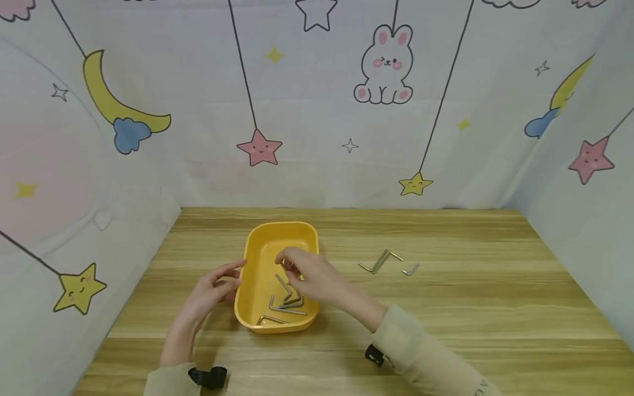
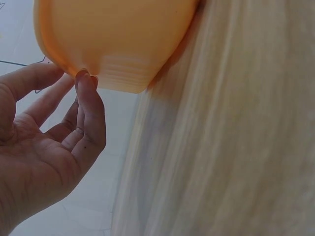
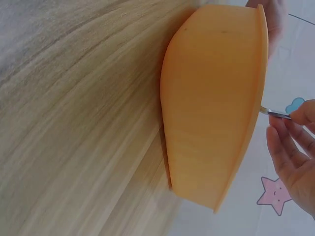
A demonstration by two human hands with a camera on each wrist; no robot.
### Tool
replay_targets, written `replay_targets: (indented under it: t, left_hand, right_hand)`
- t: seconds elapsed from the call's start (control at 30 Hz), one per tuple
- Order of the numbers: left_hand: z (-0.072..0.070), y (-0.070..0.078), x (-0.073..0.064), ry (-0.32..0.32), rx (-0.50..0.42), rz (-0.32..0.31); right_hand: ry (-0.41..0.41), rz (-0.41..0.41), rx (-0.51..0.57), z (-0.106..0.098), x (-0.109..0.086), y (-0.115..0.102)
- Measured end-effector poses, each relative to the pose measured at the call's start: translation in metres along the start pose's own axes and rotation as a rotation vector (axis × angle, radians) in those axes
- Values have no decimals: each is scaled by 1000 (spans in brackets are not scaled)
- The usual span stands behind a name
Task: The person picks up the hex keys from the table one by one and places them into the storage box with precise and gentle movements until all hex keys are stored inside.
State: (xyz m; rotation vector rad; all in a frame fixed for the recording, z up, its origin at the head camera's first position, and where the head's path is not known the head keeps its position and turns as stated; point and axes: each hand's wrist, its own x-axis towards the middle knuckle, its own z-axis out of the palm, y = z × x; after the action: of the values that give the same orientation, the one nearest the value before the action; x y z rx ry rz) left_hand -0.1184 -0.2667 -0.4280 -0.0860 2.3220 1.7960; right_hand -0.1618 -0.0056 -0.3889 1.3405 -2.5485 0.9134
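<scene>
A yellow plastic tray (image 1: 262,264) stands on the table left of the middle, with several L-shaped hex keys (image 1: 292,312) lying toward its near end. My left hand (image 1: 210,291) is at the tray's left side, its fingertips touching the wall close to the rim; its fingers are loosely bent. Over the inside of the tray, my right hand (image 1: 312,278) pinches a hex key (image 3: 276,114) between thumb and fingers. In the right wrist view the lower part of that key is hidden behind the tray's rim.
Right of the tray, brass-toned hex keys (image 1: 380,260) lie on the wooden table (image 1: 446,330), beside a small silver hex key (image 1: 411,270). A printed white curtain (image 1: 317,110) encloses the table at the back and both sides.
</scene>
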Motion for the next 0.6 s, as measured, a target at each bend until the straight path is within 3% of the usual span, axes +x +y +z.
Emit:
replay_targets:
  t: [0.23,0.6]
  left_hand:
    - [-1,0,-1,3,1,4]
    - [0,1,0,8,30,-1]
  right_hand:
    - [-55,25,-16,11,5,0]
    - [-144,92,51,25,8,7]
